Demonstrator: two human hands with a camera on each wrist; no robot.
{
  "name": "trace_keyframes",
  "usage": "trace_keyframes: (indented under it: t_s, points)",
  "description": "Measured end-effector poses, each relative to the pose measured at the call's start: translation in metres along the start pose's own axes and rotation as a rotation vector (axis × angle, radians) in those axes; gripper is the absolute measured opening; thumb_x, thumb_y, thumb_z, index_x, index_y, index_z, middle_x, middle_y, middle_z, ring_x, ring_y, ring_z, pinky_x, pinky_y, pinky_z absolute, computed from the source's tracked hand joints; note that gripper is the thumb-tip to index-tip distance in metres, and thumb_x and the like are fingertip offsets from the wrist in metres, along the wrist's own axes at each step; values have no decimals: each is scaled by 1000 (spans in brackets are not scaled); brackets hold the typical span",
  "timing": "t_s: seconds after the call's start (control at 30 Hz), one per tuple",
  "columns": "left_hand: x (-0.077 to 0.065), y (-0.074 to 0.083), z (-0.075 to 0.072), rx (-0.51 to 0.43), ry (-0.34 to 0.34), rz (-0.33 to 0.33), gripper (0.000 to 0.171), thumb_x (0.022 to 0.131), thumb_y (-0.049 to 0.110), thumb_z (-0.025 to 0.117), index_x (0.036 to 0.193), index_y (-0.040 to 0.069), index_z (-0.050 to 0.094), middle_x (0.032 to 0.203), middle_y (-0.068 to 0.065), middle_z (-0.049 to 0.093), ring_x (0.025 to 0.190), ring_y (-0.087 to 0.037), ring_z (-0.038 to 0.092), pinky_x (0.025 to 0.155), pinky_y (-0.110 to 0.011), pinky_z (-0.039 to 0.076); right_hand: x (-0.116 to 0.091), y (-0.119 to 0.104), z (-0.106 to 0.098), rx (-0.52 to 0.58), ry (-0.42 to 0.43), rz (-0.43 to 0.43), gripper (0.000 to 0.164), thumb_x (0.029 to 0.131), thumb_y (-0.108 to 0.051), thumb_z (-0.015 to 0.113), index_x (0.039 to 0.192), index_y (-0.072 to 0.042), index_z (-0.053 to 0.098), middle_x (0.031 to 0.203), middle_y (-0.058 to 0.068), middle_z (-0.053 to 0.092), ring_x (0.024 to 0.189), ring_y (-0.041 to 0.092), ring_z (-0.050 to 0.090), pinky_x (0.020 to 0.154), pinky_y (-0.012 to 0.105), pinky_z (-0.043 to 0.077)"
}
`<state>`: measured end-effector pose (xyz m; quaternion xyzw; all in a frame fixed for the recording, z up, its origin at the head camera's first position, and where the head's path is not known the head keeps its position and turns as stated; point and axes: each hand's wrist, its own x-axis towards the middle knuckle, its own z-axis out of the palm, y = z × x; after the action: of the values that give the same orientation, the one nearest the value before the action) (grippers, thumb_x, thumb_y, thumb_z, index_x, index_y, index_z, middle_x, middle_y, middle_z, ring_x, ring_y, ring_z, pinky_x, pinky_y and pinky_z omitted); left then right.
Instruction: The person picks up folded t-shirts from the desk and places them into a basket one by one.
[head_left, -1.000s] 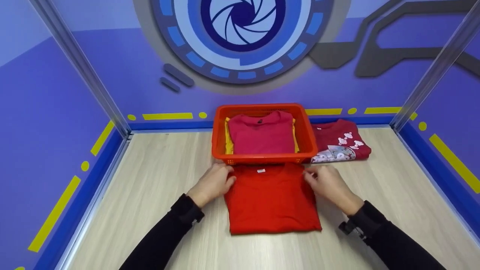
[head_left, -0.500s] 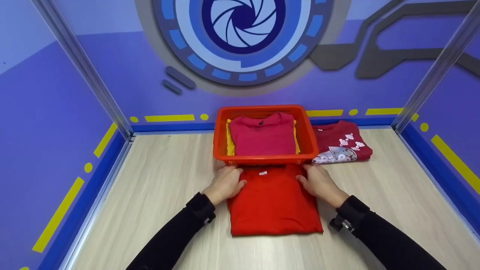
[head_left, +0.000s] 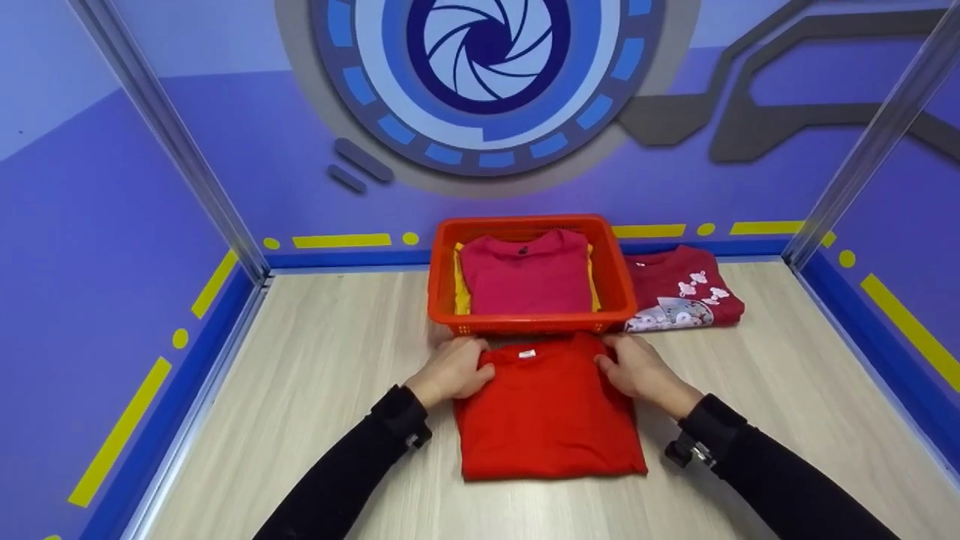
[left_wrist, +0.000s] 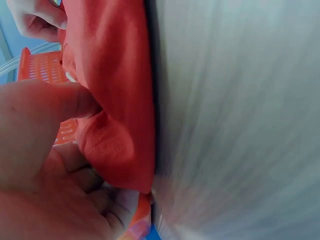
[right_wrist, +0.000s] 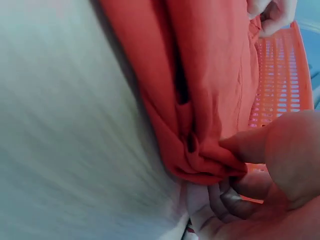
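A folded red T-shirt [head_left: 551, 420] lies on the table, its collar and white tag toward the basket. At its far left corner my left hand [head_left: 455, 369] grips the cloth, thumb on top and fingers underneath, as the left wrist view shows on the shirt [left_wrist: 117, 90]. My right hand [head_left: 643, 373] pinches the far right corner the same way; in the right wrist view the thumb presses the layered shirt [right_wrist: 210, 65] with fingers below it. Just beyond the collar stands an orange-red basket [head_left: 531, 322] holding a folded pink T-shirt [head_left: 525, 277] over yellow cloth [head_left: 462, 289].
Right of the basket lies a folded dark red T-shirt [head_left: 679, 289] with white prints. The wooden table [head_left: 322, 337] is bounded by a blue-purple back wall [head_left: 247, 165] and side walls with metal corner posts.
Both hands have moved inward onto the red T-shirt's far corners, and now grip them. The shirt stays in about the same place. The head view has shifted slightly.
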<state>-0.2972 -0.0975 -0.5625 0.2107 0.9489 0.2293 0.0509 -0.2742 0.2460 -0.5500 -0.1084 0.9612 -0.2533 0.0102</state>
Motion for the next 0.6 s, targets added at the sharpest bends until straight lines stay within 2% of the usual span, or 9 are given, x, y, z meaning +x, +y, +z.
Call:
trace_keyframes:
  t_s: [0.1,0.17,0.2,0.27,0.33,0.4,0.5,0.6]
  points:
    - [-4,-2,-1,-63,26,20,31,101,27,65,121,6,75,109,-10,77,93,-24,68,92,-42,58,-10,-1,-5,-3,57,-37,33,106,-15,71,131,7,71,123,24,72,113,40,70,103,59,57]
    - [-5,-3,-3,-117,38,37,29,102,26,65,121,6,75,106,-9,77,89,-21,65,89,-38,56,-16,-3,-10,17,84,-57,31,105,-14,73,129,5,71,120,22,72,107,37,70,97,55,59]
    - [-10,6,-13,-140,31,29,28,100,22,66,122,5,75,107,-9,77,89,-21,64,89,-38,56,-18,-4,-12,39,91,-59,28,105,-14,74,127,3,71,114,19,72,100,33,69,91,51,60]
    - [-11,6,-19,-178,31,58,31,100,20,67,126,6,76,114,-9,79,93,-19,64,92,-36,55,-21,-7,-19,95,93,-69,22,104,-12,74,123,-2,71,105,13,71,89,25,65,80,40,57]
    - [-11,5,-26,-208,26,84,35,101,20,67,133,7,76,126,-8,79,103,-18,66,100,-36,55,-23,-10,-26,155,88,-78,20,103,-9,74,123,-5,69,102,10,70,86,21,61,75,33,52]
    - [-12,5,-34,-240,22,107,38,101,20,69,136,8,76,134,-8,78,112,-19,68,107,-38,56,-23,-11,-33,206,77,-74,27,103,-6,72,129,-6,68,105,10,71,87,21,61,75,29,50]
    - [-12,7,-45,-281,19,138,38,102,22,70,137,10,76,137,-8,77,121,-20,69,112,-42,55,-23,-13,-45,246,70,-58,38,103,-7,71,141,-3,68,117,14,72,96,23,62,80,28,52]
    - [-12,8,-55,-305,25,176,32,105,23,70,136,14,74,135,-8,77,120,-22,69,111,-44,55,-21,-15,-56,279,54,-30,38,103,-11,70,140,-5,70,117,14,71,97,25,63,80,27,53]
